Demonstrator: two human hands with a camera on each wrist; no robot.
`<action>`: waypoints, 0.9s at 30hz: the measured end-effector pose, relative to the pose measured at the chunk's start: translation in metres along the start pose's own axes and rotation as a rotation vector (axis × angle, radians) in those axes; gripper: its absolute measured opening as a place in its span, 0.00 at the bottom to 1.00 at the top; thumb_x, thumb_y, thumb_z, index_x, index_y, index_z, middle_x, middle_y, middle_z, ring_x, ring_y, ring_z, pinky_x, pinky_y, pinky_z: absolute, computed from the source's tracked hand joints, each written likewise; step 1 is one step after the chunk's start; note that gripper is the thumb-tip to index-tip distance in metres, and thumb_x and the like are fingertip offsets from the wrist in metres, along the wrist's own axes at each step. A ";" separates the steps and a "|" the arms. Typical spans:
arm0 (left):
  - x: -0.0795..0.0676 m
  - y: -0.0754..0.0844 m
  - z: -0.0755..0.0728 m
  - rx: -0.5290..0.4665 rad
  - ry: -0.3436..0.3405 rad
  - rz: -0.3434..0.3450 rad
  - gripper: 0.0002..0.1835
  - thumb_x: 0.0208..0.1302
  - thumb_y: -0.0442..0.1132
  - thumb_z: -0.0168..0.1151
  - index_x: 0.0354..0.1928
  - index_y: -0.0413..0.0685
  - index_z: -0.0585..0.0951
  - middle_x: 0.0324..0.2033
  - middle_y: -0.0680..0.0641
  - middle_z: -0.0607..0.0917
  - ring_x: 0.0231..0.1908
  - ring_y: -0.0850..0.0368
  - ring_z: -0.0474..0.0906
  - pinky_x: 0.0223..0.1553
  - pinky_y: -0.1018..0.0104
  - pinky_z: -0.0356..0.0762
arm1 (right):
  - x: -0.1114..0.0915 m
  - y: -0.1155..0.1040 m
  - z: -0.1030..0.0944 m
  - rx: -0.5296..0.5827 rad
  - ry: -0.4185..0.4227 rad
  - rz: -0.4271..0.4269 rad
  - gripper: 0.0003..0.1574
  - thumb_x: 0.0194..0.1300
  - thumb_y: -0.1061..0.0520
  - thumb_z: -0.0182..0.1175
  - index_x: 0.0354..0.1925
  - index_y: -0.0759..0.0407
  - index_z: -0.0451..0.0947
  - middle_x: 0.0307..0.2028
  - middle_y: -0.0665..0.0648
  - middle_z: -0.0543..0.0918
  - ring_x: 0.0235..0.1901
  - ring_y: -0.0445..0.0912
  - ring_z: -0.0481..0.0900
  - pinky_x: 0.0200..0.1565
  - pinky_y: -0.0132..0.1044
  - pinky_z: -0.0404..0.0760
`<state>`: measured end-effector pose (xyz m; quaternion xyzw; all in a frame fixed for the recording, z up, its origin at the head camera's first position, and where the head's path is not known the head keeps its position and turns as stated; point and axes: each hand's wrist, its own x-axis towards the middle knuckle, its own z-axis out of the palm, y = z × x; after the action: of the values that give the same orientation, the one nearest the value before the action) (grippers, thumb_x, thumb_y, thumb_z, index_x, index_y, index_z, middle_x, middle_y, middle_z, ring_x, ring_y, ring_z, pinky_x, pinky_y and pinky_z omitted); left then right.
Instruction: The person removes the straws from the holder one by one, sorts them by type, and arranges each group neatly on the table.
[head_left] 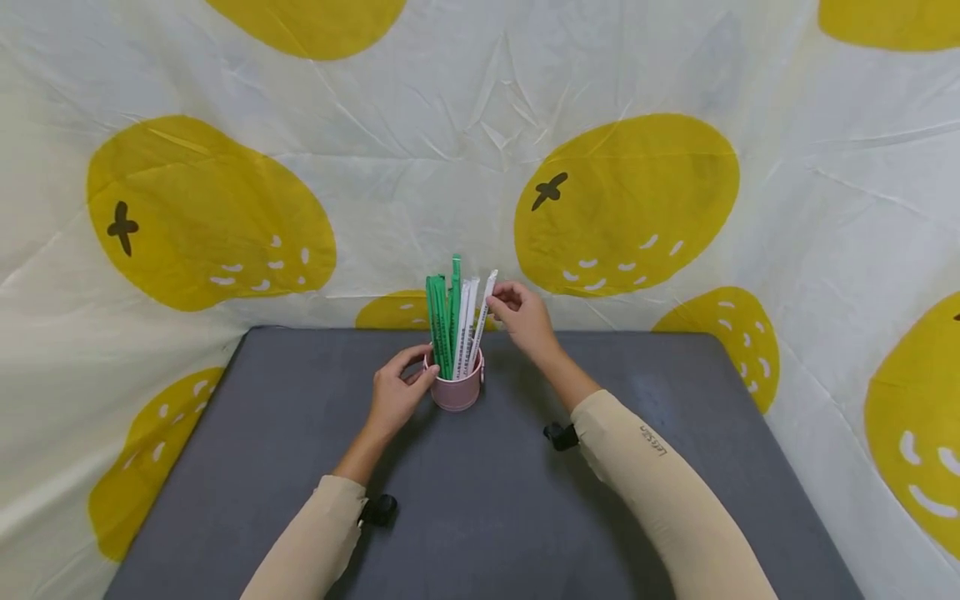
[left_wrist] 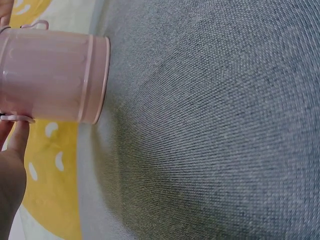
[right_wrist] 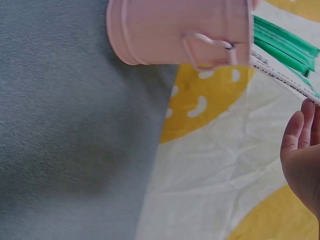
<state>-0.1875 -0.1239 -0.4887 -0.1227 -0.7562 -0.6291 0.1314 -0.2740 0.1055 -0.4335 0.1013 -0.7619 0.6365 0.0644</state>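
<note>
A small pink pail [head_left: 455,393] stands near the table's far edge, with a side handle [right_wrist: 210,47] visible in the right wrist view. My left hand [head_left: 397,387] grips the pail's left side near the rim. Upright in the pail are several green paper-wrapped sticks [head_left: 441,321], straw-like, on the left. Beside them stand a few white printed ones [head_left: 463,325]. My right hand [head_left: 522,321] pinches the upper part of the rightmost white wrapped stick [head_left: 480,327], which leans right with its lower end inside the pail. The sticks' bottoms are hidden by the pail.
A dark grey cloth-covered table [head_left: 480,500] lies under both arms. Behind it hangs a white curtain [head_left: 435,108] with large yellow fruit prints. Small black devices [head_left: 381,510] sit at both wrists.
</note>
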 end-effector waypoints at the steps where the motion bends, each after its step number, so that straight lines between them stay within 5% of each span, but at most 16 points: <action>1: 0.000 0.000 -0.001 0.001 0.000 0.002 0.20 0.63 0.26 0.70 0.57 0.26 0.81 0.56 0.27 0.83 0.57 0.25 0.79 0.55 0.30 0.78 | 0.001 -0.003 -0.002 0.001 0.004 -0.010 0.13 0.72 0.62 0.65 0.48 0.71 0.78 0.41 0.65 0.83 0.38 0.53 0.83 0.41 0.32 0.88; 8: 0.000 -0.001 -0.005 -0.005 -0.007 -0.027 0.21 0.63 0.28 0.71 0.58 0.27 0.81 0.57 0.29 0.84 0.59 0.29 0.80 0.56 0.36 0.80 | 0.009 -0.022 -0.015 0.056 0.033 -0.046 0.14 0.72 0.63 0.64 0.50 0.74 0.77 0.38 0.58 0.83 0.39 0.56 0.82 0.39 0.25 0.84; 15: 0.002 -0.002 -0.003 -0.016 -0.020 -0.040 0.22 0.64 0.28 0.71 0.59 0.28 0.81 0.57 0.28 0.83 0.60 0.29 0.79 0.57 0.38 0.80 | 0.019 -0.035 -0.034 0.119 0.110 -0.089 0.14 0.72 0.63 0.64 0.50 0.72 0.77 0.35 0.48 0.82 0.37 0.48 0.83 0.40 0.26 0.86; 27: 0.002 -0.006 -0.003 -0.026 -0.012 -0.022 0.21 0.64 0.29 0.71 0.58 0.28 0.81 0.57 0.29 0.84 0.59 0.30 0.80 0.57 0.37 0.80 | 0.022 -0.052 -0.056 0.203 0.170 -0.095 0.06 0.71 0.62 0.65 0.44 0.62 0.79 0.35 0.50 0.83 0.34 0.42 0.84 0.40 0.30 0.87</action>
<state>-0.1914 -0.1275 -0.4926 -0.1199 -0.7501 -0.6395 0.1182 -0.2847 0.1500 -0.3686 0.0890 -0.6796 0.7129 0.1481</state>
